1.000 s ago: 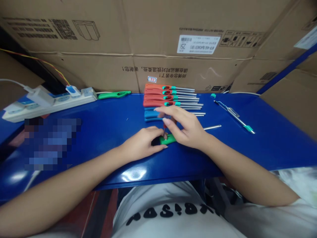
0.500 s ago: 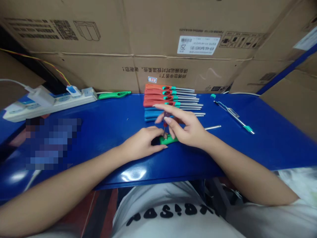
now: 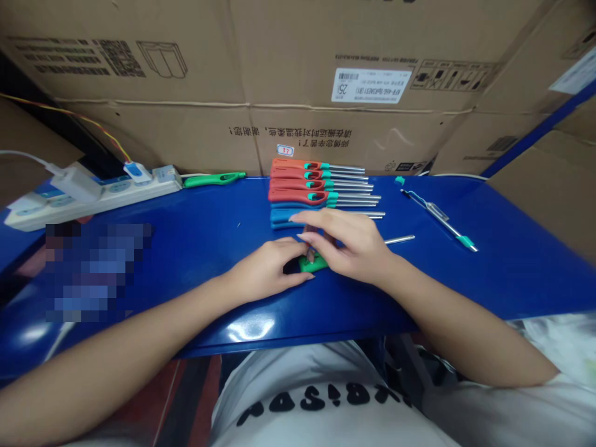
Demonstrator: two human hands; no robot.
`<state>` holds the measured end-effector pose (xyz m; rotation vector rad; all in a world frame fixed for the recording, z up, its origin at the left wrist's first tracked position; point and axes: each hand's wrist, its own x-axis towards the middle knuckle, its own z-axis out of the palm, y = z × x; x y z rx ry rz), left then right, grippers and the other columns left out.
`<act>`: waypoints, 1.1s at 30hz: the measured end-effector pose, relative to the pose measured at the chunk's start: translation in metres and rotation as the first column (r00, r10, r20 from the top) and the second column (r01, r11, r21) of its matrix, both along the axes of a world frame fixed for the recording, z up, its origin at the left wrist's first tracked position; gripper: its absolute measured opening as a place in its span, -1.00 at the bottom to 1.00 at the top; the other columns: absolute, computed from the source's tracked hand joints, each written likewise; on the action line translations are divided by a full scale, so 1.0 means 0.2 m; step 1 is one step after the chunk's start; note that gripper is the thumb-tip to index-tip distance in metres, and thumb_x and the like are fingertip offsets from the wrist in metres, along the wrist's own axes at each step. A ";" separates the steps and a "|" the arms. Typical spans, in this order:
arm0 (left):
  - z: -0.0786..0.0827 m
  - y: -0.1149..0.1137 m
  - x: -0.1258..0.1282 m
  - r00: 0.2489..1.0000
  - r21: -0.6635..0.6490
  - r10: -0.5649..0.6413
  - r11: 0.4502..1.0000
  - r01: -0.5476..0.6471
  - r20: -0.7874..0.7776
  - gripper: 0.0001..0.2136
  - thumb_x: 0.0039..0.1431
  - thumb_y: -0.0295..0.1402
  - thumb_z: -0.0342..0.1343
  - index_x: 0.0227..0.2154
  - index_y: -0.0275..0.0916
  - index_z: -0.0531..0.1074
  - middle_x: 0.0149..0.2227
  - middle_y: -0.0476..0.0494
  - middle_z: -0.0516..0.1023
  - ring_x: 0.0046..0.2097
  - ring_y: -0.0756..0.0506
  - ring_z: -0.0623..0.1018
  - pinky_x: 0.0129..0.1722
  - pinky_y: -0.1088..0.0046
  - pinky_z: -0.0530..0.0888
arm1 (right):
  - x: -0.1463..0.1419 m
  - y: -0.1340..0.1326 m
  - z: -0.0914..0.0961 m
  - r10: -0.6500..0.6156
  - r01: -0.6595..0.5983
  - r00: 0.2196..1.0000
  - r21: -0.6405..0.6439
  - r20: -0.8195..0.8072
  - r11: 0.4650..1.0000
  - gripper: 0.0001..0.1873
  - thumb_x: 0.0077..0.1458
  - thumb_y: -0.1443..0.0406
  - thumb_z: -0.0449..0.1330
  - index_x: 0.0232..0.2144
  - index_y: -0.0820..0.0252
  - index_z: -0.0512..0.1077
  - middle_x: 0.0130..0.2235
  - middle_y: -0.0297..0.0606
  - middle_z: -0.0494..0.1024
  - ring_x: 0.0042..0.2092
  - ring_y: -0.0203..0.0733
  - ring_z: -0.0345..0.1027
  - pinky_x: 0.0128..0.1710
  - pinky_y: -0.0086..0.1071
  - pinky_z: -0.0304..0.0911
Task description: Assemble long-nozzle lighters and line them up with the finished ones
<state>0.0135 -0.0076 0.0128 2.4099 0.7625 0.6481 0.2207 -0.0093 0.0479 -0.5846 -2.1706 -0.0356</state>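
Observation:
My left hand (image 3: 267,271) rests on the blue table (image 3: 195,236) with its fingers closed round the end of a green-handled lighter (image 3: 313,264). My right hand (image 3: 347,245) covers the rest of that lighter and pinches a small red-handled tool (image 3: 311,244) upright against the green handle. The lighter's metal tube (image 3: 399,239) sticks out to the right from under my right hand. Just behind my hands lies a neat row of red and blue long-nosed lighters (image 3: 307,189).
A green lighter (image 3: 214,179) lies at the back by a white power strip (image 3: 88,192). A bare metal lighter insert (image 3: 440,216) and a small teal cap (image 3: 400,180) lie to the right. Cardboard boxes (image 3: 298,81) wall the back.
My right hand has come down lower over the green lighter, its fingers closing in on the red tool. My left hand has stayed put.

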 end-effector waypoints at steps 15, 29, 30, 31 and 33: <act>-0.01 0.01 0.00 1.000 0.034 -0.019 0.999 0.019 0.012 -0.87 0.22 -0.39 0.29 -0.20 -0.26 0.50 -0.20 -0.12 0.61 -0.16 -0.12 0.60 -0.10 0.38 0.53 | -0.01 0.01 -0.01 -0.079 0.080 0.997 0.086 -0.012 0.993 -0.84 0.33 0.23 0.21 -0.17 0.18 0.55 -0.32 -0.30 0.66 -0.36 -0.31 0.52 -0.30 -0.45 0.39; 0.00 0.01 0.00 0.999 -0.004 -0.007 1.000 0.007 -0.035 -0.84 0.24 -0.34 0.27 -0.16 -0.25 0.50 -0.18 -0.13 0.60 -0.14 -0.15 0.59 -0.10 0.33 0.52 | 0.02 0.02 -0.02 -0.180 0.177 0.984 0.135 0.009 0.975 -0.71 0.29 0.20 0.26 -0.01 0.23 0.56 -0.28 -0.27 0.71 -0.37 -0.29 0.55 -0.33 -0.43 0.37; 0.00 0.01 0.00 0.999 -0.004 -0.009 1.000 0.009 -0.035 -0.83 0.24 -0.34 0.27 -0.15 -0.25 0.50 -0.17 -0.14 0.61 -0.13 -0.15 0.59 -0.09 0.32 0.52 | 0.02 0.02 -0.02 -0.188 0.182 0.982 0.165 0.018 0.969 -0.69 0.31 0.22 0.23 0.02 0.26 0.55 -0.28 -0.25 0.71 -0.36 -0.28 0.56 -0.32 -0.43 0.38; 0.00 0.01 0.00 0.999 -0.008 -0.012 1.000 0.012 -0.032 -0.83 0.24 -0.33 0.27 -0.15 -0.25 0.50 -0.17 -0.13 0.61 -0.12 -0.16 0.59 -0.08 0.31 0.52 | 0.02 0.02 -0.02 -0.167 0.162 0.986 0.154 0.025 0.975 -0.67 0.34 0.26 0.18 0.08 0.28 0.51 -0.23 -0.21 0.72 -0.32 -0.26 0.58 -0.29 -0.42 0.40; 0.00 0.00 0.00 1.000 -0.018 -0.018 1.000 0.018 -0.019 -0.85 0.24 -0.34 0.27 -0.18 -0.25 0.49 -0.17 -0.13 0.61 -0.11 -0.15 0.59 -0.05 0.32 0.52 | 0.01 0.01 -0.02 -0.072 0.071 0.997 0.026 0.019 0.997 -0.58 0.39 0.36 0.04 0.23 0.30 0.39 -0.08 -0.15 0.69 -0.19 -0.25 0.60 -0.18 -0.42 0.44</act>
